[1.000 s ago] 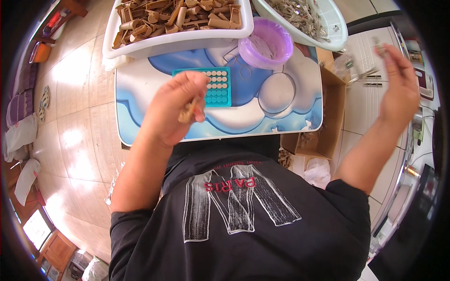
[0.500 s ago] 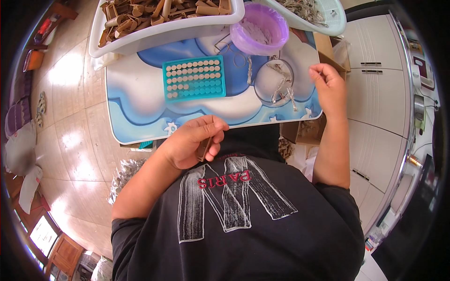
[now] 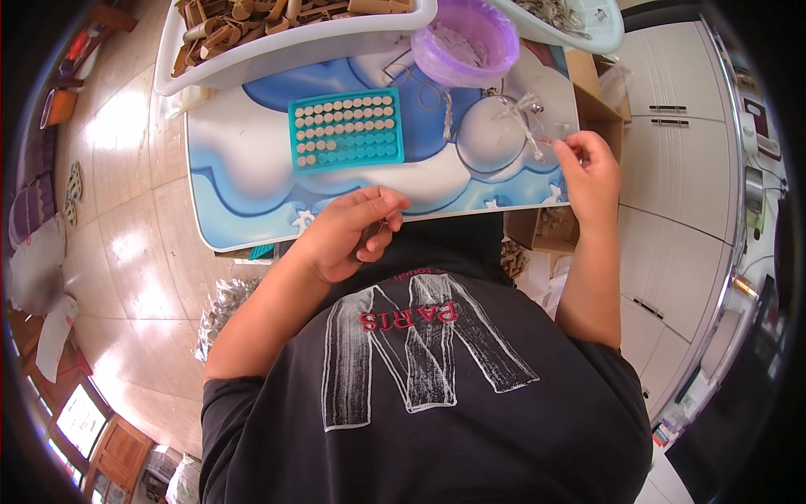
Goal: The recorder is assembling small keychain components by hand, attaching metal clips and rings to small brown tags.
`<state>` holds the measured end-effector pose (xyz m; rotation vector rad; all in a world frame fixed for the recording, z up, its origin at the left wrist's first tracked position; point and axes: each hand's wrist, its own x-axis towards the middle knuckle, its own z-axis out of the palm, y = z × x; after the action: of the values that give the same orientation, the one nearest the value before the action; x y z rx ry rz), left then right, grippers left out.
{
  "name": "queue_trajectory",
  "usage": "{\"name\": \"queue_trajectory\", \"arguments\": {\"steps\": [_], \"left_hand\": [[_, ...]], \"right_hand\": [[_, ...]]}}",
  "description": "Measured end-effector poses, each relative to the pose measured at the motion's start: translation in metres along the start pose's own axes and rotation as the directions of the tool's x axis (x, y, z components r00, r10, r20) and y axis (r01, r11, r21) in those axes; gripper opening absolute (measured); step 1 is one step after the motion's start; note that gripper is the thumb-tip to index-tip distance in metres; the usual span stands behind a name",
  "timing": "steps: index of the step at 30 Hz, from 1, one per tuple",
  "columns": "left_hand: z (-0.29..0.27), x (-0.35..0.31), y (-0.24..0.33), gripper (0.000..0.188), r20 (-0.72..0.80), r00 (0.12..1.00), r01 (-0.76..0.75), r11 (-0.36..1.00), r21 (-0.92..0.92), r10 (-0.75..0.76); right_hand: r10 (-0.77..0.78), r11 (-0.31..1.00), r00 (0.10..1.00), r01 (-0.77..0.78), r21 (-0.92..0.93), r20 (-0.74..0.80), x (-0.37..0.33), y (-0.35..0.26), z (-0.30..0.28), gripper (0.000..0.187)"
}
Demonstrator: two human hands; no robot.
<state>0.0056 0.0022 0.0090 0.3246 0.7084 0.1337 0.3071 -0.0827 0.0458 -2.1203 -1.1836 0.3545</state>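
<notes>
My left hand [image 3: 346, 233] is curled at the table's near edge, in front of my shirt. A small brown piece is in its fingers, mostly hidden now. Over the table's right side, my right hand [image 3: 593, 172] pinches the end of a thin, clear and silvery strand bundle [image 3: 531, 134]. That bundle extends from my fingertips across a round whitish disc [image 3: 487, 139]. Left of the disc lies another twisted silvery strand [image 3: 447, 116]. A teal tray [image 3: 400, 126] holds rows of small round beige pieces; some of its lower-right hollows hold none.
A white tub [image 3: 294, 52] of brown curved pieces stands at the back left. Beside it are a purple-lined bowl [image 3: 428, 65] with pale scraps and a pale green basket [image 3: 606, 34] of silvery bits. Cardboard boxes [image 3: 583, 80] flank the table's right edge.
The strands on the disc have been drawn up and stretched toward my right hand, which now pinches them. My left hand has shifted slightly up and turned, covering the brown piece.
</notes>
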Motion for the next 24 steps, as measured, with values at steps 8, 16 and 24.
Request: {"name": "queue_trajectory", "arguments": {"steps": [8,16,24], "left_hand": [[0.008,0.009,0.002,0.019,-0.003,1.0,0.007,0.999,0.043,-0.007],[0.01,0.01,-0.004,0.019,-0.027,1.0,-0.011,0.999,0.031,0.012],[0.01,0.006,-0.003,0.029,-0.01,0.998,-0.059,0.998,0.033,0.059]], "right_hand": [[0.188,0.98,0.982,-0.189,0.061,0.014,0.011,0.025,0.017,0.019],[-0.397,0.892,0.918,0.389,-0.229,0.014,-0.003,-0.02,0.062,0.02],[-0.281,0.923,0.957,0.29,-0.254,0.074,0.001,-0.03,0.095,0.026]]}}
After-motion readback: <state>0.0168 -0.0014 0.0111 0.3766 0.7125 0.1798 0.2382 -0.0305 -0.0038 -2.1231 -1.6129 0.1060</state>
